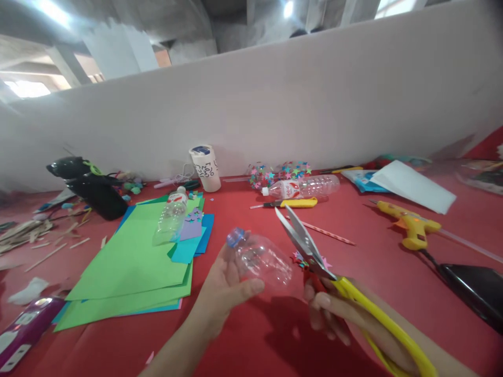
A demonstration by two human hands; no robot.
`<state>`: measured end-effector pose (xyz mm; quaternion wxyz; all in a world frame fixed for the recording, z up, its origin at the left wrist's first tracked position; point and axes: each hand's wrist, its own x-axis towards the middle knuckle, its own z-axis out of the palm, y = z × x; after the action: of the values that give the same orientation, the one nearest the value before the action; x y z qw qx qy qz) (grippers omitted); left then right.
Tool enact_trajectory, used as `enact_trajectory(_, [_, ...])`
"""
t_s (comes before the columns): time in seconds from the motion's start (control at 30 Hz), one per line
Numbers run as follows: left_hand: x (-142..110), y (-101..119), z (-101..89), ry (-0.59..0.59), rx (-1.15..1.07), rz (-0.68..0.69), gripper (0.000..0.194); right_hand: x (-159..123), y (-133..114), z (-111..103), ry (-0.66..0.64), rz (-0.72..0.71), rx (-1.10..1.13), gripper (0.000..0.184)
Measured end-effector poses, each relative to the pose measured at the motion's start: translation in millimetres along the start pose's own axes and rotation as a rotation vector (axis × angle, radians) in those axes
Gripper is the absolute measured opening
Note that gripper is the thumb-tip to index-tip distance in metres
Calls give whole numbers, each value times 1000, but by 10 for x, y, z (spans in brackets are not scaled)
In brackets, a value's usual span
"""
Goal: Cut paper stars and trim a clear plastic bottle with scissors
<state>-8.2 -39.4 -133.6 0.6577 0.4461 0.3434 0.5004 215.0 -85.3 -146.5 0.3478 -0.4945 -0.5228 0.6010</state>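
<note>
My left hand [223, 290] is wrapped round a see-through plastic bottle [265, 262] with a blue cap, tilted with the cap up and to the left. To its right, my right hand [332, 311] grips scissors [308, 248] with yellow handles. The blades stand slightly apart, point up and to the left, and do not touch the bottle. Star-shaped confetti [301, 257] shows just behind the blades. Part of the scissors' grip is hidden by my fingers.
Green paper sheets [129, 262] carry another plastic bottle [171, 217] at left. Behind lie a labelled bottle [310, 187], a yellow box cutter [298, 203] and a white cup [206, 170]. A yellow glue gun [412, 225] lies right, a striped straw [326, 231] nearer the middle.
</note>
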Motion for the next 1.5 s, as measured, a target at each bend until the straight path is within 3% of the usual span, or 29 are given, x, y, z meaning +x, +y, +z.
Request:
enact_trajectory(0.17, [-99, -100, 122, -139, 104, -143, 71, -13, -111, 73, 42, -97, 368, 31])
enact_trajectory(0.3, [-131, -115, 139, -136, 229, -93, 69, -37, -199, 124, 16, -33, 501, 27])
enact_trajectory(0.4, [-139, -132, 141, -188, 299, -33, 61, -33, -211, 167, 65, -24, 554, 27])
enact_trajectory(0.63, [-140, -161, 192, -82, 513, 8, 40, 20, -175, 216, 270, -94, 547, 31])
enact_trajectory(0.77, [-85, -169, 86, -32, 514, -186, 31, 22, -219, 153, 362, -166, 507, 34])
enact_trajectory(0.83, [-54, -177, 11, -17, 516, -200, 26, 19, -246, 130, 367, -179, 491, 33])
enact_trajectory(0.93, [-36, -198, -30, 40, 405, -43, 35, 16, -245, 144, 359, -183, 450, 31])
enact_trajectory(1.03, [-81, -214, 58, -43, 151, -62, 55, 10, -186, 218, 350, -190, 365, 28])
enact_trajectory(1.13, [-151, -187, 195, -98, -61, -142, 49, -10, -128, 304, 319, -187, 256, 29])
enact_trajectory(1.23, [-150, -114, 233, -15, -181, -170, 41, -26, -134, 312, 276, -188, 152, 32])
enact_trajectory(1.33, [-54, 5, 147, 92, -313, -188, 29, -16, -213, 185, 222, -189, 63, 40])
enact_trajectory(1.5, [120, 261, 40, 163, -418, -245, 21, -44, -379, -116, 121, -121, -144, 34])
